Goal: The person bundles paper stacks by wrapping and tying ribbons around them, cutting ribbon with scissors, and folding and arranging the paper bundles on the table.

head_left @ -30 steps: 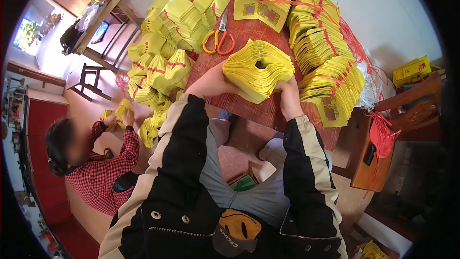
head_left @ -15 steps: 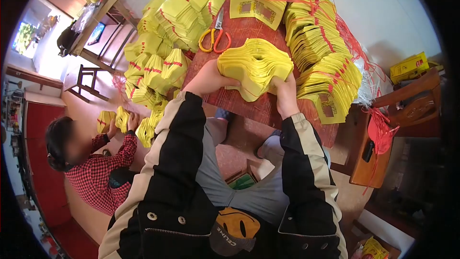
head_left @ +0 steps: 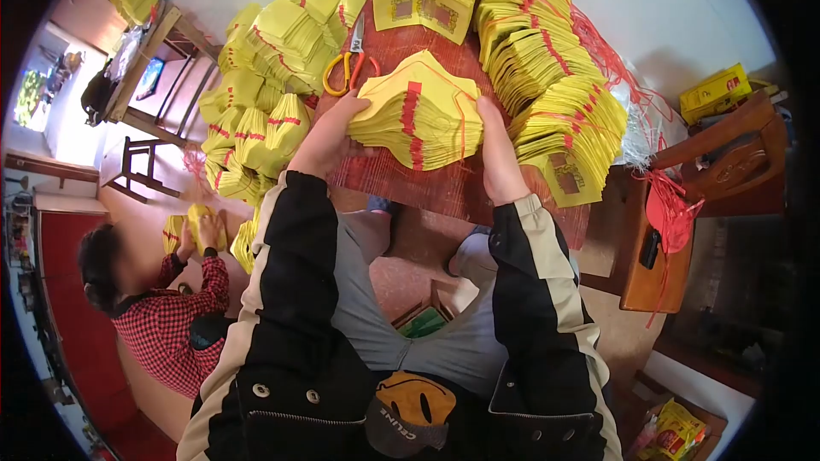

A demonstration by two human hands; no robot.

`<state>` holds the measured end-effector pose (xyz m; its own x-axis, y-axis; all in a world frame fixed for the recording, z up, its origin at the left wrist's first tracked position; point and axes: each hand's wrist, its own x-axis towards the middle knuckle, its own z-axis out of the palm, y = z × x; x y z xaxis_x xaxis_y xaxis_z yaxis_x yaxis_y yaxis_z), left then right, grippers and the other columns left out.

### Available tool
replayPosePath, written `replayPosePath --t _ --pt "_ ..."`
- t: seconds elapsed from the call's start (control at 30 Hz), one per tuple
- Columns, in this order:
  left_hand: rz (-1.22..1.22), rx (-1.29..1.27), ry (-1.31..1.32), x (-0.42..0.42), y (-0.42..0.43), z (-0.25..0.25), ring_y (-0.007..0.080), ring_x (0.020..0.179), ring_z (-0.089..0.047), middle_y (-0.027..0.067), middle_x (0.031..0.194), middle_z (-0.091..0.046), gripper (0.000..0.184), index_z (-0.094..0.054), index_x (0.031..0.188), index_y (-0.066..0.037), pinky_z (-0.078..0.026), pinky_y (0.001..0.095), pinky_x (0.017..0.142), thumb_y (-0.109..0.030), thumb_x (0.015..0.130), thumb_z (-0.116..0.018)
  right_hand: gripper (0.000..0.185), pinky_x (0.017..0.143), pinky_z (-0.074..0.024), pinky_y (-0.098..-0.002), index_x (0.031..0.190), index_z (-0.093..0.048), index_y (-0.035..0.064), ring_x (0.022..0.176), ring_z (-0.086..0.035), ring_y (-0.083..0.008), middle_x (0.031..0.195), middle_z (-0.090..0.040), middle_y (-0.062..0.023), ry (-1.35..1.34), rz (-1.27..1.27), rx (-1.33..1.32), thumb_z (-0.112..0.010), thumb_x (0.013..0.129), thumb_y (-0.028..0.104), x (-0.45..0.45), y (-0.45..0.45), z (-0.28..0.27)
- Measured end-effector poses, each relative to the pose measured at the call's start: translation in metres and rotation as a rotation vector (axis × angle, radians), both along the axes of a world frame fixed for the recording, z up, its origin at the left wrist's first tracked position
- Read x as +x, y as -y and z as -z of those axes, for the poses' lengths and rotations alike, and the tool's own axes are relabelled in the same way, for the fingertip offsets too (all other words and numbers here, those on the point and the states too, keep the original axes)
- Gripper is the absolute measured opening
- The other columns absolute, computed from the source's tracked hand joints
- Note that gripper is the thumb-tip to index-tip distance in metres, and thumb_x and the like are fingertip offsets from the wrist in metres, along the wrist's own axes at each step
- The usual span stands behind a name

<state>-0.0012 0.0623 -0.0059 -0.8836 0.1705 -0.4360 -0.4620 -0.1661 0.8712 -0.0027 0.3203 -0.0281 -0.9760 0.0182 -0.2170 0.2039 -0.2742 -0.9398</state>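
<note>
Between my two hands is a thick yellow paper stack with a red band down its front face and a thin red string at its right. My left hand grips its left side, thumb on top. The right side is held by my right hand, its fingers mostly hidden. The stack is over the red wooden table. Scissors with orange and red handles lie behind it to the left. Further back sits a printed yellow bundle, and a long row of yellow bundles lines the right side.
Many yellow stacks are heaped left of the table. A person in a checked shirt handles yellow stacks on the left. At the right are a wooden chair, red strings and a yellow box.
The stack has turned so its red-banded side faces me, and its central hole no longer shows. My hands have shifted along its sides. The view has moved slightly to the right.
</note>
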Motion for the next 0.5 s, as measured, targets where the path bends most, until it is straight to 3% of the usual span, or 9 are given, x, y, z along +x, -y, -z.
replayPosePath --t 0.03,0.1,0.23,0.3,0.37,0.43,0.47,0.5 --pt "0.000 -0.001 -0.001 -0.002 -0.002 0.001 0.0136 0.096 -0.068 0.0012 0.122 -0.069 0.058 -0.044 0.154 -0.017 -0.054 0.0295 0.069 -0.043 0.103 -0.052 0.058 0.115 -0.0377 -0.0342 0.148 -0.051 0.0022 0.136 -0.051 -0.0175 0.151 -0.053 -0.0086 -0.129 0.084 0.117 -0.050 0.108 0.045 -0.003 0.002 0.005" --pt "-0.035 -0.083 -0.017 -0.004 -0.002 0.004 0.0149 0.090 -0.069 0.0015 0.122 -0.068 0.053 -0.047 0.150 -0.016 -0.056 0.0303 0.067 -0.044 0.106 -0.047 0.059 0.117 -0.0359 -0.0345 0.151 -0.047 0.0009 0.138 -0.049 -0.0182 0.152 -0.051 -0.0092 -0.163 0.047 0.067 -0.047 0.110 0.044 -0.011 0.000 0.013" --pt "-0.034 -0.044 -0.130 -0.001 -0.010 -0.001 0.0156 0.083 -0.070 0.0046 0.118 -0.069 0.052 -0.049 0.146 -0.012 -0.059 0.0323 0.069 -0.048 0.109 -0.041 0.058 0.111 -0.0433 -0.0356 0.144 -0.051 0.0013 0.130 -0.056 -0.0185 0.141 -0.059 -0.0086 -0.150 -0.113 -0.167 -0.046 0.110 0.048 -0.019 -0.003 0.014" --pt "0.024 0.066 -0.164 -0.006 -0.004 0.018 0.0137 0.076 -0.070 0.0048 0.116 -0.068 0.058 -0.046 0.151 -0.014 -0.060 0.0305 0.065 -0.051 0.106 -0.052 0.057 0.105 -0.0494 -0.0371 0.138 -0.055 0.0019 0.123 -0.062 -0.0192 0.135 -0.064 -0.0092 0.037 -0.075 -0.355 -0.048 0.108 0.051 -0.015 -0.001 -0.007" --pt "-0.002 0.086 -0.223 0.000 -0.004 0.008 0.0142 0.072 -0.069 0.0055 0.106 -0.069 0.054 -0.052 0.143 -0.009 -0.060 0.0313 0.065 -0.047 0.105 -0.057 0.059 0.102 -0.0515 -0.0377 0.135 -0.056 0.0031 0.117 -0.065 -0.0205 0.130 -0.066 -0.0101 0.044 -0.042 -0.320 -0.050 0.107 0.054 -0.007 0.000 -0.029" --pt "-0.052 0.054 -0.144 0.004 -0.001 0.003 0.0140 0.069 -0.069 0.0053 0.094 -0.069 0.051 -0.056 0.133 -0.005 -0.060 0.0308 0.064 -0.047 0.104 -0.060 0.050 0.082 -0.0588 -0.0317 0.128 -0.062 0.0070 0.113 -0.066 -0.0138 0.119 -0.071 -0.0058 0.059 -0.137 -0.276 -0.049 0.108 0.051 0.004 -0.004 -0.050" --pt "-0.052 0.057 -0.141 0.003 -0.002 0.004 0.0140 0.069 -0.069 0.0053 0.094 -0.069 0.051 -0.056 0.133 -0.005 -0.060 0.0308 0.064 -0.047 0.104 -0.060 0.062 0.073 -0.0623 -0.0353 0.139 -0.056 0.0090 0.111 -0.067 -0.0204 0.131 -0.066 -0.0083 0.149 -0.258 -0.198 -0.050 0.104 0.060 0.001 -0.013 -0.040" --pt "-0.058 -0.045 -0.131 0.001 -0.001 0.005 0.0139 0.068 -0.069 0.0054 0.090 -0.068 0.051 -0.057 0.130 -0.004 -0.060 0.0300 0.063 -0.047 0.104 -0.060 0.062 0.073 -0.0623 -0.0353 0.139 -0.056 0.0090 0.111 -0.067 -0.0204 0.131 -0.066 -0.0083 0.155 -0.259 -0.196 -0.050 0.104 0.060 0.003 -0.015 -0.031"
